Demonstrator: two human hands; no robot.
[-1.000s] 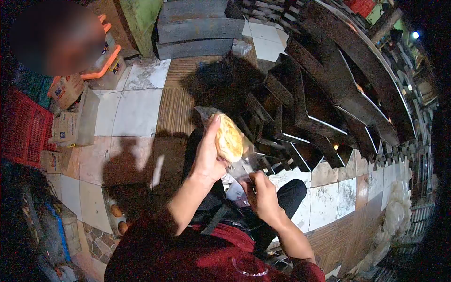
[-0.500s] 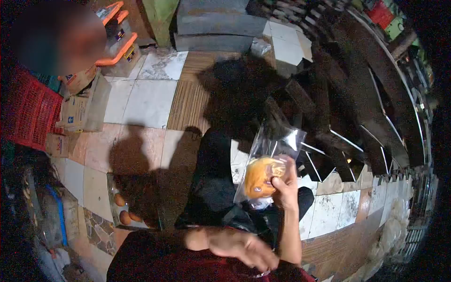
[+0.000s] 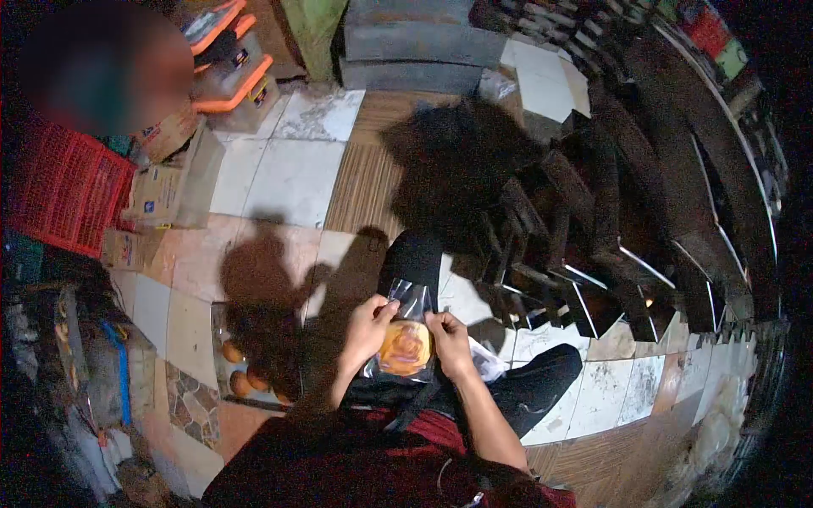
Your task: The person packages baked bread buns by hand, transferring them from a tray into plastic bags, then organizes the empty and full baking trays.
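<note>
A round golden-brown bun [image 3: 404,349] with a swirl on top lies inside a clear plastic bag [image 3: 412,296] above my lap. My left hand [image 3: 366,332] pinches the upper left side of the bag. On the opposite side, the fingers of my right hand [image 3: 450,339] are closed on the bag's upper right edge. Both hands hold it between them, with the bun hanging below the fingers. A crumpled bundle of clear plastic [image 3: 486,362] rests on my lap, just right of my right hand.
On the floor to the left is a tray with several brown buns [image 3: 240,383]. Dark stacked metal trays [image 3: 627,254] stand at the right. A red plastic crate [image 3: 72,190], cardboard boxes [image 3: 157,196] and orange-rimmed containers [image 3: 237,89] are at the left. Another person is partly visible there.
My left hand has come up from near my body and taken hold of the bag. My right hand has brought the bagged bun down and left, in front of me.
</note>
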